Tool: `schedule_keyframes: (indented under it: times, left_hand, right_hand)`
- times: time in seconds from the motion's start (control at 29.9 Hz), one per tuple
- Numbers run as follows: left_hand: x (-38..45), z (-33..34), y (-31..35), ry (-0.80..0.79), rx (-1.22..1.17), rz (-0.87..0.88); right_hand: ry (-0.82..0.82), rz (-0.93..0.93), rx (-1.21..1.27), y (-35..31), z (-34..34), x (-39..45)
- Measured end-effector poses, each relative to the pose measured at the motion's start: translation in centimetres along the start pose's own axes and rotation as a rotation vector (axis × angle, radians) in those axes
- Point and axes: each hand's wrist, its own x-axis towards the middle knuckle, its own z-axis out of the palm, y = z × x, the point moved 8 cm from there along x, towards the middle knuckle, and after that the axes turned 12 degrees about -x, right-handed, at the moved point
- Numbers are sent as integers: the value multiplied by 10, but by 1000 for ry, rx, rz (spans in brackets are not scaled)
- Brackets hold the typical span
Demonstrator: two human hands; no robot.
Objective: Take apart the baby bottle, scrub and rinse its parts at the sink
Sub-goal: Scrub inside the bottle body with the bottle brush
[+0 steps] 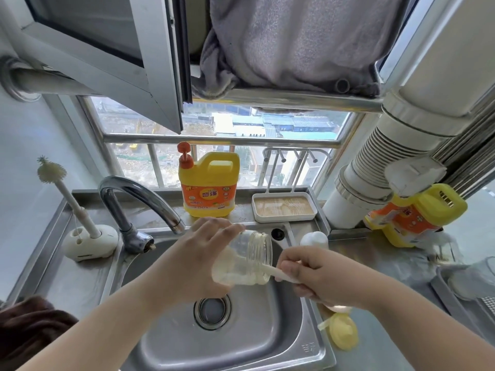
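Note:
Over the steel sink [267, 341], my left hand [195, 253] holds the clear baby bottle body [241, 261] on its side, its threaded mouth facing right. My right hand [318, 277] grips a cream brush handle [276, 273] whose end goes into the bottle's mouth. A yellow bottle collar or cap [344, 334] lies on the counter at the sink's right rim, below my right hand. A white rounded cap [314, 239] sits on the counter behind that hand.
The faucet [139, 202] arches over the sink's left; no water shows. A second bottle brush stands in a white holder [88, 243] at left. A yellow detergent jug [210, 183] and a drying tray [284, 207] stand behind. Another jug [417, 218] lies at right by a pipe.

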Motion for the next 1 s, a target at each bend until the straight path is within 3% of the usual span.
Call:
schedule_keyframes:
  times: [0.13,0.23,0.3,0.37,0.4,0.47,0.53,0.7,0.77,0.84,0.9,0.97,1.0]
  left_hand:
    - [-4,4,-1,15,-15,5]
    - [-5,15,0,-46,-20,47]
    - [-5,20,-1,-71,-45,34]
    - [-4,20,-8,-78,-175,-70]
    - [-4,20,-13,-83,-227,-119]
    - [-2,20,-17,-96,-208,-132]
    - [-2,21,-15,-81,-118,-82]
    - [-8,23,-10,-36,5,-20]
    - [-11,23,-14,-27,4,-32]
    - [-12,26,-17,-57,-23,-63]
    - [-12,30,-21,-100,-131,-145]
    - [-10,25,-23,-67,-182,-171]
    - [-9,21,-23,-42,-169,-162]
  right_hand:
    - [-74,44,160,2,20,-2]
    - [-73,37,-220,2,10,-2]
    - [93,37,-549,-1,-9,1]
    - [437,-43,-971,-14,-26,-1]
    - [589,-96,-1069,-19,-27,-5]
    - [721,-204,-1136,-29,-21,-12]
    - [703,-126,-1052,-27,-21,-10]
    - [113,48,-318,17,-5,-5]
    - [77,91,-261,24,-16,-14]
    - [247,88,-541,22,-37,-19]
    - [570,-24,-1018,5,-53,-23]
    - [781,-171,-1105,-10,-50,-33]
    - [788,-169,-1079,-10,-48,-32]
